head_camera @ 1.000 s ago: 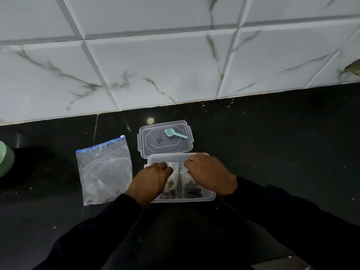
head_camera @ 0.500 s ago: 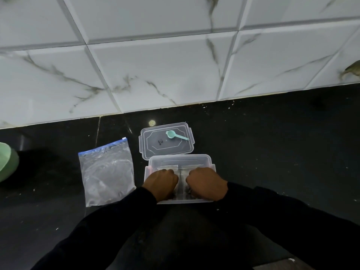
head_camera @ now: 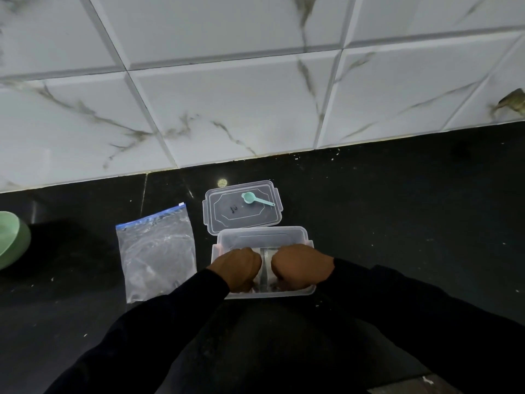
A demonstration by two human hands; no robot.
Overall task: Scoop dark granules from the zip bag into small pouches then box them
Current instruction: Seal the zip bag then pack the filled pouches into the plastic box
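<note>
Both hands have slid toward the near wall of the box (head_camera: 261, 232), lower centre. The left hand (head_camera: 237, 268) and right hand (head_camera: 302, 265) sit knuckles-up over the pouches (head_camera: 266, 270), fingers curled under; whether they pinch cannot be told. Press the pouches flat, side by side. The zip bag (head_camera: 157, 251) lies to the left.

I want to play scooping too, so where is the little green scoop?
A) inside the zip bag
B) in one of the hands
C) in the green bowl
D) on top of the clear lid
D: the scoop lies on the flat clear lid, just behind the open box.
</note>
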